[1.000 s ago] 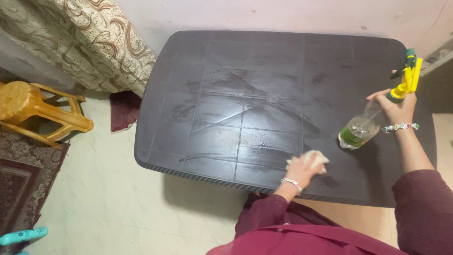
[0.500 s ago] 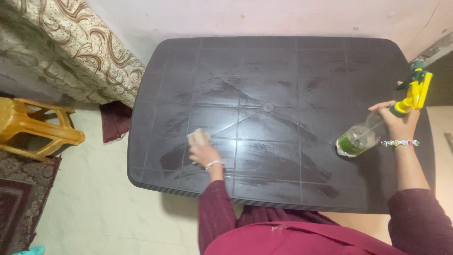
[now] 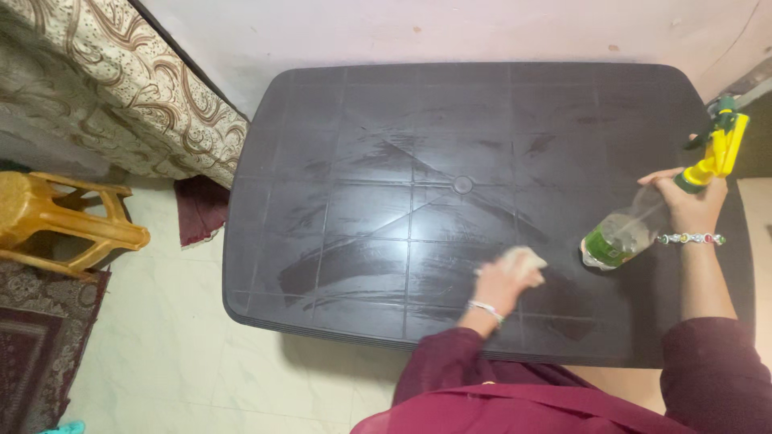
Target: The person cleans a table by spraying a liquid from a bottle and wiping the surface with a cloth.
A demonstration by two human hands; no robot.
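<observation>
On table (image 3: pixel 386 104) front edge, left hand (image 3: pixel 500 283) is pressing cloth (image 3: pixel 523 259) flat, needing overlapping strokes; right hand (image 3: pixel 683 201) is gripping spray bottle (image 3: pixel 623 233).

A green label bands the clear spray bottle (image 3: pixel 623 233) (yellow trigger) at the table's right edge.

The left hand (image 3: pixel 500 283) presses a pale cloth (image 3: pixel 523 259) flat on the dark surface (image 3: pixel 450 120) near its front edge — wet streaks fan out beside it. The right hand (image 3: pixel 691 201) grips a tilted spray bottle (image 3: pixel 635 229) — yellow trigger uppermost.
</observation>
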